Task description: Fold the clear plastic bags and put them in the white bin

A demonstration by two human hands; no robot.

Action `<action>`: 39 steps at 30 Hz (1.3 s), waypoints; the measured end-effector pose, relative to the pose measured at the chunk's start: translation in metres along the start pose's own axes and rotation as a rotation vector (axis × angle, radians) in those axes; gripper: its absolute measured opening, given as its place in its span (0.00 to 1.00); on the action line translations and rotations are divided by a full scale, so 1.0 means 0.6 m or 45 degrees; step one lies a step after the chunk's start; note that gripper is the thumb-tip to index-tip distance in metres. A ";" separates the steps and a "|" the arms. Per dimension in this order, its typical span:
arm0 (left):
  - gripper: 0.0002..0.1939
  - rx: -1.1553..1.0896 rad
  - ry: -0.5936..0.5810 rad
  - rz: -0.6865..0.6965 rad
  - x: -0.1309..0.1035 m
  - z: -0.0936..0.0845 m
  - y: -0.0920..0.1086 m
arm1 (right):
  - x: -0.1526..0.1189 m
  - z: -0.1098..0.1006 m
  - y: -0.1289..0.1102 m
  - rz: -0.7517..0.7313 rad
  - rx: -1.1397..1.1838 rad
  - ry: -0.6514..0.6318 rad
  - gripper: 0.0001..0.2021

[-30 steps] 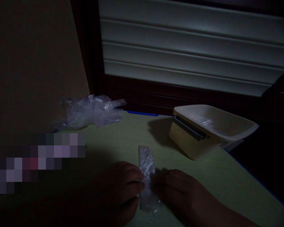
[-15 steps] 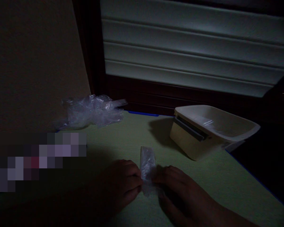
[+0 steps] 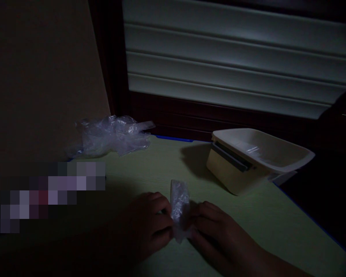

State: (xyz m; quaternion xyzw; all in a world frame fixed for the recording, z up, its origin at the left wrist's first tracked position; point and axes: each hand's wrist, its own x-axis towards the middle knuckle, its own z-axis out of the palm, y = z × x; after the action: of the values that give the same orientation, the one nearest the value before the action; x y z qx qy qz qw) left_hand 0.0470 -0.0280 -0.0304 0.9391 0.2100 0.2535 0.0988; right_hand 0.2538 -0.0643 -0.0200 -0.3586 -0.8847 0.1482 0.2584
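Observation:
A narrow, folded clear plastic bag [image 3: 179, 198] lies on the green tabletop [image 3: 167, 161], its far end pointing away from me. My left hand [image 3: 154, 223] pinches the bag's near left edge between bent fingers. From the other side, my right hand [image 3: 216, 234] grips its near right edge, thumb and fingertips close together. The bag's near end pokes out crumpled between both hands. Dim light hides most of the left palm and wrist.
A cream plastic bin [image 3: 233, 173] with a dark handle stands at the right table edge, clear plastic inside it. A heap of crumpled clear plastic bags [image 3: 115, 134] lies at the back left. A blurred-out item [image 3: 54, 192] is at the left. Behind is a slatted panel [image 3: 219, 65].
My right thumb and fingers have drawn in towards the bag's near end, which is now gathered more narrowly. The left fingers have shifted slightly; the bin and heap stay put.

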 end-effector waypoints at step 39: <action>0.03 -0.021 -0.129 -0.350 0.014 0.004 0.023 | -0.006 0.020 0.000 0.157 0.098 0.064 0.07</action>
State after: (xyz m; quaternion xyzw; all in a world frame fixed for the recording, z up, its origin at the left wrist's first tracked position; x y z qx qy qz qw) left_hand 0.0595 -0.0370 -0.0250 0.9122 0.3294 0.1916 0.1507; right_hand 0.2494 -0.0677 -0.0311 -0.4060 -0.8477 0.1887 0.2846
